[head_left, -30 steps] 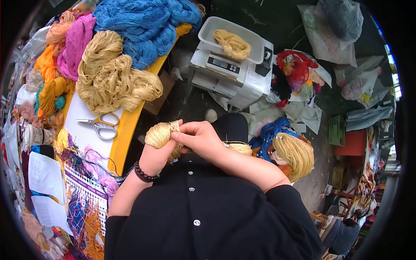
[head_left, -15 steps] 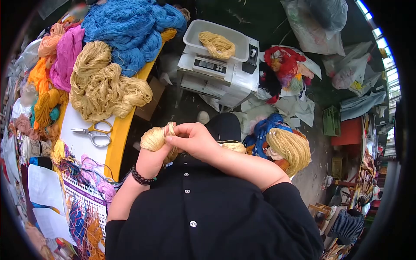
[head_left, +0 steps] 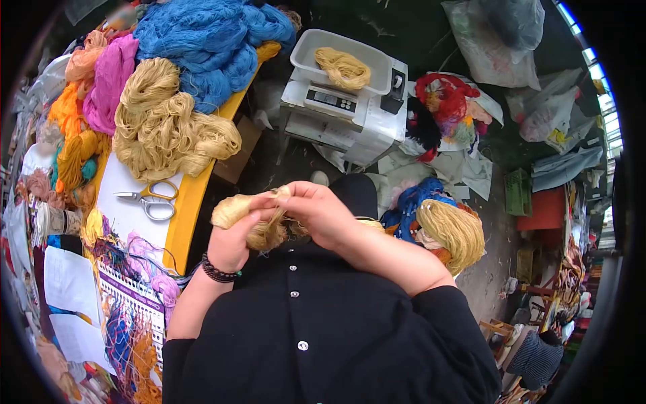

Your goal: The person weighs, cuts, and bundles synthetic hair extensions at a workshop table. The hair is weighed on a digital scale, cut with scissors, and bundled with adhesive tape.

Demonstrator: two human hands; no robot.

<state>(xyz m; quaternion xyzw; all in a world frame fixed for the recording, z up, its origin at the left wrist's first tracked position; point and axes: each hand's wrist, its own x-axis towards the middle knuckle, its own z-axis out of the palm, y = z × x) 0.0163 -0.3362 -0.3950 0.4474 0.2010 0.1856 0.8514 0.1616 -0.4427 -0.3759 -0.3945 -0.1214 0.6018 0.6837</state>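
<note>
A small cream-coloured skein of yarn [head_left: 231,210] is in front of my chest, gripped in my left hand [head_left: 229,248], whose wrist wears dark beads. My right hand [head_left: 323,215] pinches part of the same yarn between thumb and fingers. A short stretch of it runs between the two hands, and a loose bunch hangs below them. My palm and fingers hide part of the skein. To the left, scissors [head_left: 156,200] with one yellow and one grey handle lie on a white sheet. Beyond them is a heap of tan yarn [head_left: 171,131] on the yellow-edged table [head_left: 180,239].
Blue yarn [head_left: 208,40] and pink yarn [head_left: 111,81] are piled at the back left. Ahead, a digital scale [head_left: 331,101] carries a white tray [head_left: 303,50] with a yarn skein [head_left: 343,67]. More tan yarn [head_left: 451,232] sits at my right. Plastic bags [head_left: 494,40] lie farther off.
My right hand has drawn slightly up and to the right of my left hand, with yarn now stretched between them. The skein has tilted, and the camera view has shifted a little.
</note>
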